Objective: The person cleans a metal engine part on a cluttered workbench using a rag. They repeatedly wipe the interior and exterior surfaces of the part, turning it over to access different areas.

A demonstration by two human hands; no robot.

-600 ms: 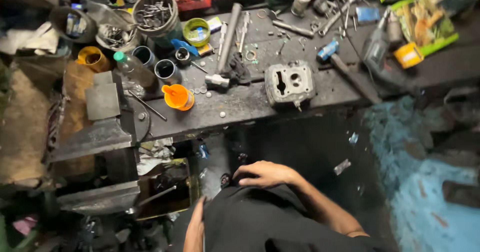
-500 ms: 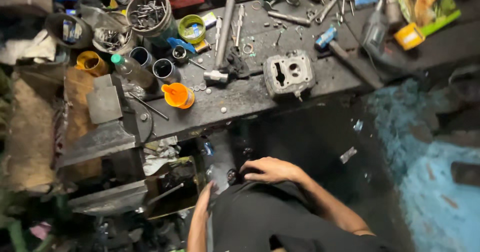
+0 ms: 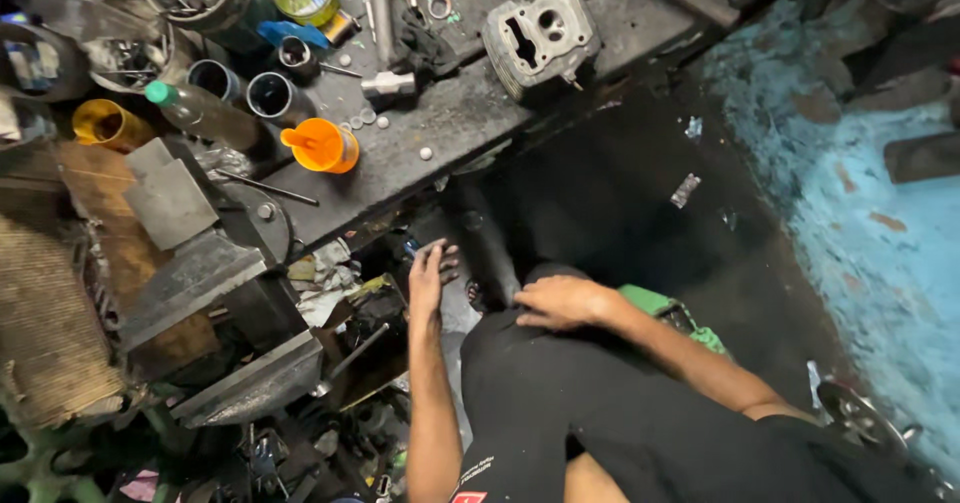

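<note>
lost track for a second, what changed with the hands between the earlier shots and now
The left hand has come forward, fingers spread, reaching down toward the clutter under the workbench; earlier only its forearm showed. The right hand stays resting on the dark-clothed knee. Both hold nothing. The orange funnel and the cylinder head sit unmoved.

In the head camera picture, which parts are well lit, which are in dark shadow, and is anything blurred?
Head view: the workbench top is lit evenly, so the orange funnel and the grey engine cylinder head read sharply; the space under the bench, where the left hand reaches, is deep shadow; the right hand is clear; the picture's edges look slightly soft; no strong glare.
</note>
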